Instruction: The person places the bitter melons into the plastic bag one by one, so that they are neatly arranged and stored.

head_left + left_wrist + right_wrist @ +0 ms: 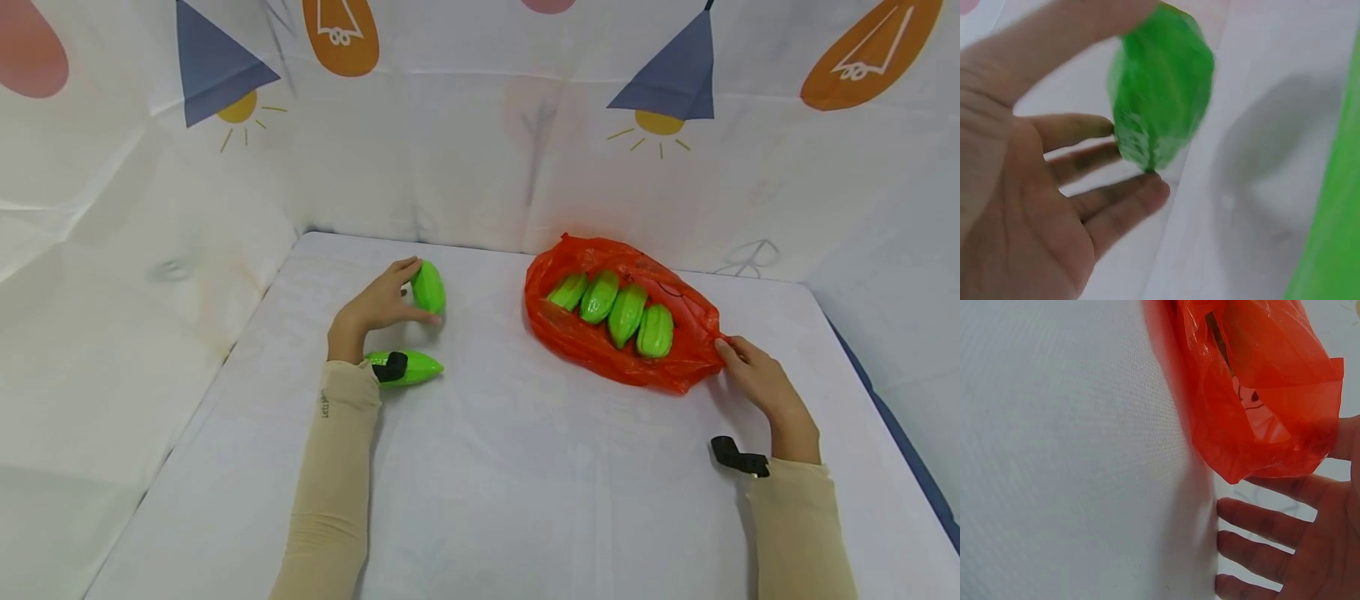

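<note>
My left hand (378,304) holds a green, ridged star fruit (429,289) between thumb and fingertips, left of the table's middle. In the left wrist view the thumb and fingers touch the star fruit (1163,87), which is raised over the table. A second star fruit (422,368) lies by the left wrist, partly hidden by the black wrist camera. On the right is a red plastic bag (581,343), its mouth spread, with several star fruits (627,313) in a row inside. My right hand (765,387) pinches the bag's right edge; its lower fingers extend below the plastic (1272,353).
A white cloth covers the table (510,483). Behind it hangs a pale curtain (465,158) printed with lamps and bulbs, and more pale fabric stands at the left and right sides.
</note>
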Demonstrator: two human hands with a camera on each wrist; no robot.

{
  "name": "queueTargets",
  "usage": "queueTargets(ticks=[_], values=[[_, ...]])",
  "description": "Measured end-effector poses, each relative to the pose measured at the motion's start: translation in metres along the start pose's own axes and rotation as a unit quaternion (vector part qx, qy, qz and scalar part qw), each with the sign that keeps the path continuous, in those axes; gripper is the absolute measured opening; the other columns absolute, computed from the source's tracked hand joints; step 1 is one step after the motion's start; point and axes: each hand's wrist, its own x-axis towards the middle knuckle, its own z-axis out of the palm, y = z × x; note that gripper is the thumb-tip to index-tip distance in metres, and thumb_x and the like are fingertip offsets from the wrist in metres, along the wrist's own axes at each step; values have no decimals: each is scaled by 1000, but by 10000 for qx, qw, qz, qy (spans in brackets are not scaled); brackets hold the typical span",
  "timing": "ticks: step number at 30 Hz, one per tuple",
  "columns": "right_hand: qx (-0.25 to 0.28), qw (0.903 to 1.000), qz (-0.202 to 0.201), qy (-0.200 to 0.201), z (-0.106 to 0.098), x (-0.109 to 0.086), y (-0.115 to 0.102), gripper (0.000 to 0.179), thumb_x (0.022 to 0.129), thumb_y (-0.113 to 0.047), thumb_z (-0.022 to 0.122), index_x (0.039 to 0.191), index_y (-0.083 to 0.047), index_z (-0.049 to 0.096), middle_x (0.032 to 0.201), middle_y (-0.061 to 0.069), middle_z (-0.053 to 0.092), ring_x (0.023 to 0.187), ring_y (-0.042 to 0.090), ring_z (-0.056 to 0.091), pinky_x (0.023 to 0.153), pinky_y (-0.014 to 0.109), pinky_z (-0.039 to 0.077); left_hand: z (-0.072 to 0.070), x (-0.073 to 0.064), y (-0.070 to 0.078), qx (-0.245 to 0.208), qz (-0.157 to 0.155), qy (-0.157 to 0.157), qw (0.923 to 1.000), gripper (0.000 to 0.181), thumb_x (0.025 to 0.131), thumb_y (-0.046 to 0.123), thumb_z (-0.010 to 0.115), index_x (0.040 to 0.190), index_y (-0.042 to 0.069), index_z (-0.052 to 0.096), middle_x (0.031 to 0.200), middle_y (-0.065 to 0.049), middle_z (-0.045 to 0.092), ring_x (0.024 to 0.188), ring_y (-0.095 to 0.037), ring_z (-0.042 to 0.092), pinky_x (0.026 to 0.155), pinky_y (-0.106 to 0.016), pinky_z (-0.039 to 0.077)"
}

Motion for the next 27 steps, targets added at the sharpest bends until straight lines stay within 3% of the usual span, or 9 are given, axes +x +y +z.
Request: queueTargets(ticks=[6, 15, 27], values=[[21, 10000, 4, -13, 0, 0, 1, 77, 104, -53, 23, 150, 8, 22, 147, 40, 27, 130, 59, 27, 97, 77, 32, 6, 4, 16, -141, 366, 25, 9992, 117, 74, 44, 85, 158, 8, 11, 165, -6, 10, 149, -25, 23, 118, -44, 31], [10, 9999, -81, 92, 0, 0, 1, 74, 104, -51, 24, 147, 9, 27, 144, 40, 31, 128, 59, 30, 98, 77, 32, 21, 11, 39, -264, 914, 19, 9955, 114, 75, 40, 85, 158, 12, 11, 165, -2, 10, 147, -23, 29, 118, -39, 32], [37, 10000, -21, 49, 0, 0, 0, 76, 104, -53, 24, 148, 8, 26, 145, 39, 31, 128, 58, 30, 97, 76, 33, 49, 20, 67, -430, 1477, -387, 9873, 106, 79, 33, 81, 157, 8, 14, 164, -4, 13, 144, -18, 31, 117, -36, 35]])
